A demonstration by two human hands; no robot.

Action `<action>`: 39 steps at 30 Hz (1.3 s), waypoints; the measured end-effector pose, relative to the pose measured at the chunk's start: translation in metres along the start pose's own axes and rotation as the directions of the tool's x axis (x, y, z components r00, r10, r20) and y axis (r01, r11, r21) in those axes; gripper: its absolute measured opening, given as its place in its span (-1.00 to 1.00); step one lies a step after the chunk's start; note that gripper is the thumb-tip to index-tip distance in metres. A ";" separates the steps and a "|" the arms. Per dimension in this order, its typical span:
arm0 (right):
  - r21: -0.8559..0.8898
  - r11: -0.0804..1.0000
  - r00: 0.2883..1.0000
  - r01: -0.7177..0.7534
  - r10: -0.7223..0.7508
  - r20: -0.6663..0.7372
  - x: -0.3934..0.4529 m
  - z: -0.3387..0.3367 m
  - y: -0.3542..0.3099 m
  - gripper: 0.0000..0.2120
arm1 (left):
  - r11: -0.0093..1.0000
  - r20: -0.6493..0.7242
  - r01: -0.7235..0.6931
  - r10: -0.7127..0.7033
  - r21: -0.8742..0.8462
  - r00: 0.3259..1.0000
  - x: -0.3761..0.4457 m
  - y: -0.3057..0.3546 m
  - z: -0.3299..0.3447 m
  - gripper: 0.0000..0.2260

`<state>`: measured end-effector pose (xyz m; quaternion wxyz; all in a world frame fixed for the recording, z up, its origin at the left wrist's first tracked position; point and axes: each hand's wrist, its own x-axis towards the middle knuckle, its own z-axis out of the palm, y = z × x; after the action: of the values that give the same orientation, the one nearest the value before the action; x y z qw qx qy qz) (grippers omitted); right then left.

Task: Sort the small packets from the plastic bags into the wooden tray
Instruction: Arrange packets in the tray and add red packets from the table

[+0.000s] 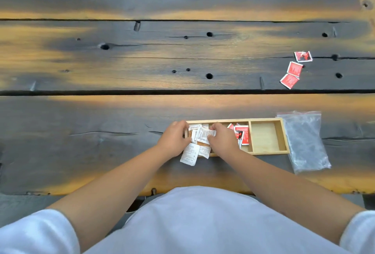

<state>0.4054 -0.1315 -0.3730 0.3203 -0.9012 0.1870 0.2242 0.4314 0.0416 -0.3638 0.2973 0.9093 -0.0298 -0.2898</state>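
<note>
your left hand (176, 138) curls over the white packets (199, 142) at the left end of the wooden tray (265, 120); whether it pinches one you cannot tell. your right hand (222, 139) pinches a white packet by its edge above that compartment. these look light, thin and slick, so take them by a corner or flat edge and expect them to slide and fan. a few hang over the tray's near rim onto the table (101, 131), likely to spill. red packets (242, 134) fill the middle compartment, the right one looks bare. a plastic bag (304, 142) lies just beside the tray. three red packets (295, 69) lie well apart, far right, with open table around them.
</note>
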 end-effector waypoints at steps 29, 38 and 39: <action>-0.219 0.892 0.915 0.395 -0.361 0.181 -0.026 -0.013 0.028 -0.52 | 0.996 -0.063 -0.059 0.063 0.070 0.996 0.008 0.014 0.021 -0.81; -0.426 0.817 0.917 0.390 -0.385 0.102 -0.017 -0.006 0.030 -0.78 | 0.816 -0.009 -0.277 0.326 0.507 0.945 0.006 0.007 0.018 -0.66; -0.477 0.784 0.911 0.398 -0.400 0.103 -0.017 -0.006 0.029 -0.77 | 0.816 -0.003 -0.271 0.317 0.511 0.948 0.007 0.008 0.018 -0.66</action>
<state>0.3795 -0.1534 -0.3740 0.1223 -0.9717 -0.0695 0.1895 0.4285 0.0245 -0.3745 0.0914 0.9513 -0.2314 -0.1819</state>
